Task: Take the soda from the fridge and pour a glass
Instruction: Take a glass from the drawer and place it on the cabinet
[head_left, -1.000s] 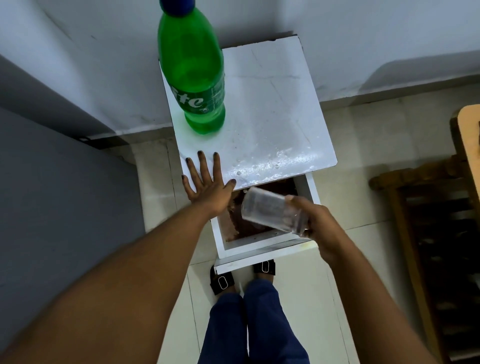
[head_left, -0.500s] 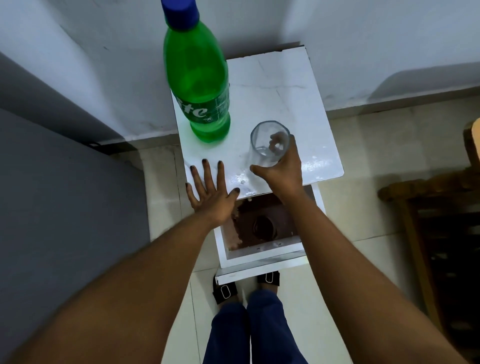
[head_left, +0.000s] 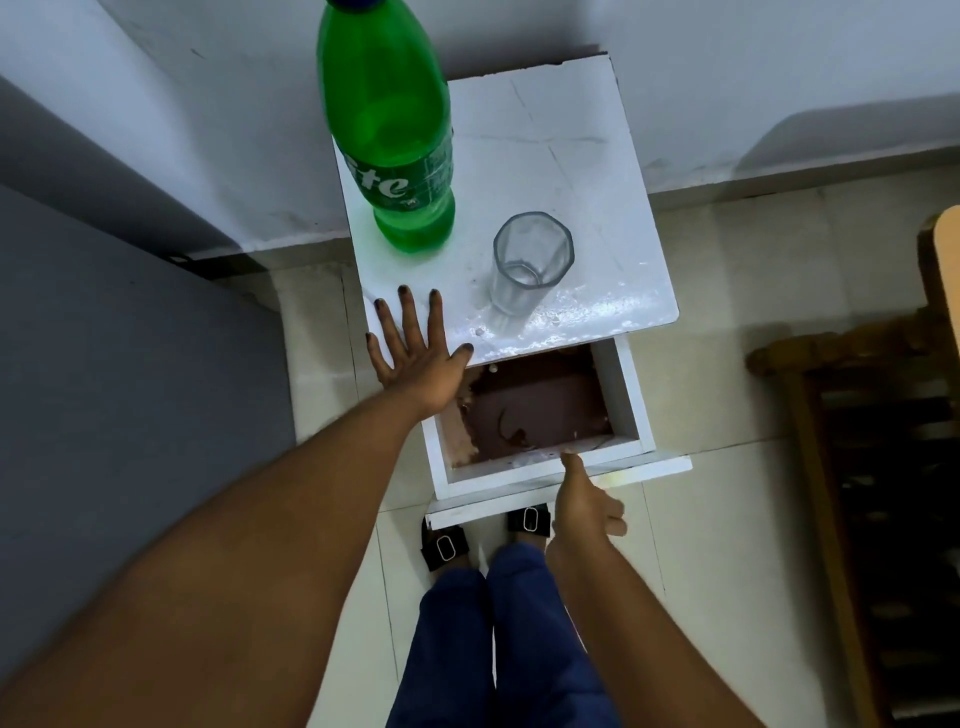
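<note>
Fingers (head_left: 408, 325) splayed flat on tabletop (head_left: 571, 171); glass (head_left: 531, 270) just right — untouched.

The left hand (head_left: 415, 358) lies flat with fingers spread, palm down on the front left corner of the white bedside table (head_left: 597, 218), its bare forearm reaching up from the lower left. The right hand (head_left: 584, 501) sits nearer the body than that table's top, at the front panel of the table's open drawer, fingers curled under, thumb pointing up along the panel.
</note>
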